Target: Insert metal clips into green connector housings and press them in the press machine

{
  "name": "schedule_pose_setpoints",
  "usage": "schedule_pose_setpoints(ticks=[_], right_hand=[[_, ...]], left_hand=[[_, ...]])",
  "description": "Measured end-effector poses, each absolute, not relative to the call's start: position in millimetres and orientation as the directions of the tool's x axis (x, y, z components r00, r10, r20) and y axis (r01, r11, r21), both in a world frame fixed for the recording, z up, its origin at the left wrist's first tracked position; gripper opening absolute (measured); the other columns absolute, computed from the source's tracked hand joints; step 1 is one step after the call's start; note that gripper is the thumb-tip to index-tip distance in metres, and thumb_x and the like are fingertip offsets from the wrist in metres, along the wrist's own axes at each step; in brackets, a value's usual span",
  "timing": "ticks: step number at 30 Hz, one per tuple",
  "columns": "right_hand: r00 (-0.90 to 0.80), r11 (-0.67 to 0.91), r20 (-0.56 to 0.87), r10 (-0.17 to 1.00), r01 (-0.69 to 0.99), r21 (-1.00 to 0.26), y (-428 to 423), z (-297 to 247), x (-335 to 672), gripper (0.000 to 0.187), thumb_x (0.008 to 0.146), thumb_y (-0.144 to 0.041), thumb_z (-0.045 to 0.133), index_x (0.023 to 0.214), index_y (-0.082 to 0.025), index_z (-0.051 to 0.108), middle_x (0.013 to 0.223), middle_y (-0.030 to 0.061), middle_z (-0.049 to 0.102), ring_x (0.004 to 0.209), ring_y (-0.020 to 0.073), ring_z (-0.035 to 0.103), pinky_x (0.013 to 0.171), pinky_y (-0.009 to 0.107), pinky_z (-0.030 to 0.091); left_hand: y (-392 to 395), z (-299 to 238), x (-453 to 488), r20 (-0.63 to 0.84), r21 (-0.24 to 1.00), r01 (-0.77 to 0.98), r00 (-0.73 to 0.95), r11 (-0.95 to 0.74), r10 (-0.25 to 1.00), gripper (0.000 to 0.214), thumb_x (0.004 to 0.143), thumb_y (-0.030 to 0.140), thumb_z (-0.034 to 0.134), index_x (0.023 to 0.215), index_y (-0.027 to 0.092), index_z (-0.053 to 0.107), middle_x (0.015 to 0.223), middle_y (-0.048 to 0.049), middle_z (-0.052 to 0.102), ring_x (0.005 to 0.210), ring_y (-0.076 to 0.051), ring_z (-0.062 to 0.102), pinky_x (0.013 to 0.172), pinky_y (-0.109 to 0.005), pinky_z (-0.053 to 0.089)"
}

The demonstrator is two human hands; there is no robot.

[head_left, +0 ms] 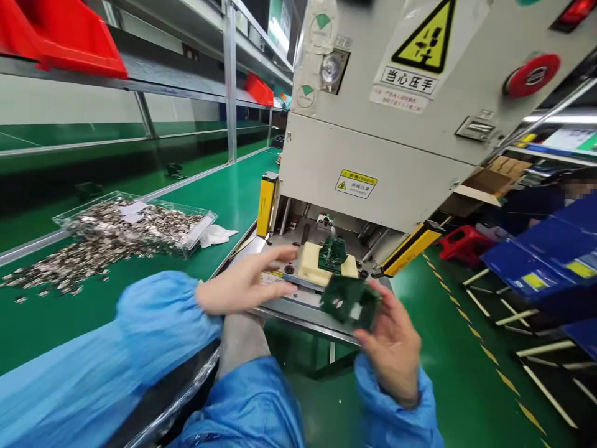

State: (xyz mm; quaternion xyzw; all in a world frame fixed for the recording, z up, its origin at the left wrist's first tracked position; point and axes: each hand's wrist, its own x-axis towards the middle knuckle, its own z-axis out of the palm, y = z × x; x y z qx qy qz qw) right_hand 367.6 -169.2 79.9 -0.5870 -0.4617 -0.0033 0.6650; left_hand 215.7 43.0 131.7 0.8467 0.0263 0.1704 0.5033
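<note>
My right hand [394, 345] grips a dark green circuit board [349, 303] just in front of the press machine [387, 112]. My left hand [245, 280] reaches toward the press bed with its fingers stretched out and nothing in it. On the bed a cream-coloured fixture block [311, 261] carries another green board piece [333, 252]. Both my arms wear blue sleeves.
A clear tray [186, 230] heaped with several small metal parts sits on the green bench at left, with more spilled beside it. Yellow light-curtain posts [266, 204] flank the press opening. Red bins [69, 37] stand on the shelf above. Blue bins [536, 261] and a red stool [461, 242] stand right.
</note>
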Motion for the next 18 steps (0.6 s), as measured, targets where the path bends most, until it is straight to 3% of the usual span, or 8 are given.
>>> schedule_pose_setpoints(ticks=[3,5,9,13,18], right_hand=[[0.773,0.194,0.607,0.184,0.577,-0.794,-192,75,410,0.062,0.075,-0.036,0.077,0.13,-0.019,0.051,0.126,0.0133,0.057,0.118,0.0293,0.053,0.101,0.047,0.043],[0.79,0.154,0.595,0.148,0.575,-0.803,-193,74,432,0.065,0.073,-0.036,0.077,0.128,-0.017,0.051,0.125,0.0151,0.058,0.117,0.03,0.054,0.099,0.049,0.044],[0.73,0.156,0.61,0.308,0.593,-0.79,-169,85,454,0.064,0.071,-0.036,0.077,0.126,-0.017,0.05,0.121,0.0153,0.06,0.112,0.0279,0.057,0.094,0.045,0.048],[0.591,0.088,0.617,0.52,0.682,-0.726,-133,102,463,0.062,0.072,-0.037,0.076,0.125,-0.02,0.051,0.12,0.0124,0.061,0.111,0.0271,0.057,0.091,0.042,0.049],[0.415,0.02,0.4,0.817,0.673,-0.739,-102,105,477,0.052,0.073,-0.04,0.074,0.118,-0.019,0.057,0.108,0.0094,0.067,0.105,0.0267,0.062,0.094,0.045,0.047]], left_hand=[[47,139,287,0.331,0.779,-0.097,0.903,-0.62,0.275,0.078,0.07,0.037,0.074,0.138,0.015,0.042,0.146,-0.015,0.043,0.134,-0.031,0.039,0.111,-0.044,0.032],[46,136,323,0.269,0.803,-0.053,0.921,-0.593,0.282,0.082,0.064,0.032,0.078,0.136,0.012,0.044,0.138,-0.0186,0.051,0.128,-0.033,0.046,0.109,-0.046,0.035],[47,136,340,0.247,0.85,-0.043,0.913,-0.526,0.326,0.078,0.063,0.025,0.079,0.132,0.005,0.048,0.116,-0.0199,0.064,0.107,-0.031,0.061,0.095,-0.045,0.048],[55,145,281,0.262,0.88,-0.055,0.885,-0.472,0.386,0.066,0.068,0.031,0.074,0.127,0.01,0.053,0.11,-0.014,0.064,0.105,-0.028,0.061,0.092,-0.043,0.052],[47,105,172,0.082,0.971,0.024,0.903,-0.24,0.422,0.054,0.067,0.026,0.077,0.118,0.021,0.061,0.106,-0.0087,0.067,0.097,-0.027,0.066,0.087,-0.044,0.056]])
